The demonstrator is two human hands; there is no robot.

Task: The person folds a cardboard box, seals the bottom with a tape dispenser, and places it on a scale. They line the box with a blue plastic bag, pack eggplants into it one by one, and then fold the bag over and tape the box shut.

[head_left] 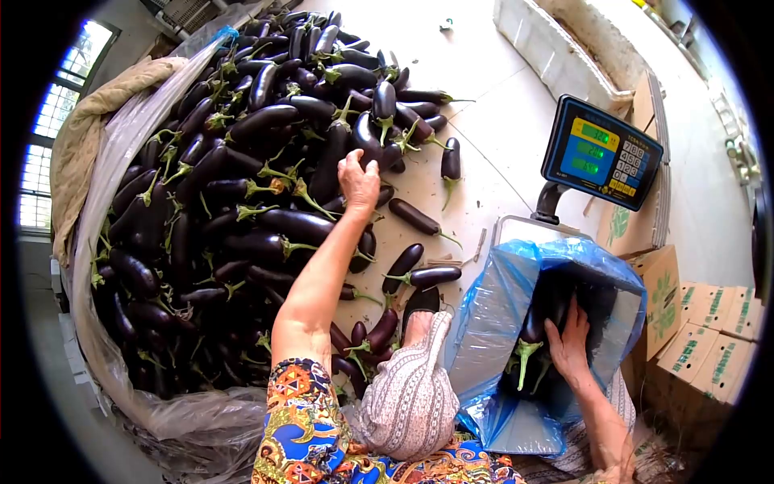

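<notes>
My left hand (359, 184) is at the right side of a large heap of dark purple eggplants (266, 121). Its fingers are curled against the lower end of one glossy eggplant (367, 135). Inside a box lined with blue plastic (493, 298), my right hand (571, 343) rests with fingers stretched out against the eggplants there. One of them, an eggplant (534, 323), shows its green stem pointing down. The box's shadow hides part of what lies beneath that hand. The box sits on a scale (516, 228), whose display (601, 153) is lit with green digits.
Clear plastic sheeting (85, 242) and a quilted cover (101, 137) edge the heap on the left. Loose eggplants (419, 218) lie on the pale floor. Cardboard boxes (709, 323) stand at the right. A foam box (556, 48) is at the back.
</notes>
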